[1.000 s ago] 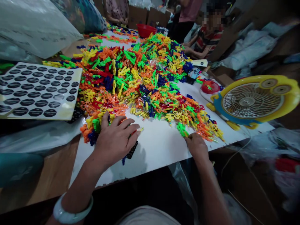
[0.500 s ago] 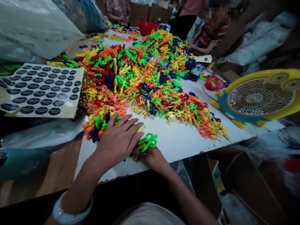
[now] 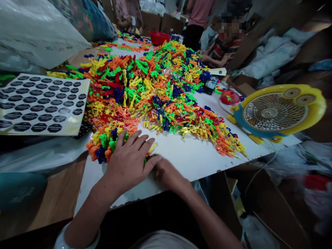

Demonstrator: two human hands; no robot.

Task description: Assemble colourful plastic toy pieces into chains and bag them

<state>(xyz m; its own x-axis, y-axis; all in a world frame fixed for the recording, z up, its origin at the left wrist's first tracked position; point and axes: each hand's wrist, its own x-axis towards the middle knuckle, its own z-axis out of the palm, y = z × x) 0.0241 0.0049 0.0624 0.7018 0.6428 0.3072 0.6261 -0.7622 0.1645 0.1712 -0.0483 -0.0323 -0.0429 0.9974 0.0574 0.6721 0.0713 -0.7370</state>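
My left hand (image 3: 128, 157) lies palm down with its fingers spread, over the right side of a small bunch of colourful plastic figures (image 3: 103, 142) at the front of the white table (image 3: 190, 160). Against its thumb, my right hand (image 3: 167, 174) is curled closed near the table edge. Its fingertips and whatever they hold are hidden. A clear and yellow stick (image 3: 153, 148) shows just beyond the left fingers. Behind both hands spreads a big heap of plastic figures (image 3: 145, 83) in orange, green, yellow, blue and red, several with yellow sticks.
On the left lies a sheet of black octagonal stickers (image 3: 70, 119). A yellow and blue fan (image 3: 275, 110) stands at the right, near a small red basket (image 3: 230, 97) and a dark bottle (image 3: 210, 85). Farther back are a red basin (image 3: 159, 37) and several people.
The green figure seen at my right hand is no longer visible there. My right hand has turned and come up against my left thumb. The view has shifted slightly.
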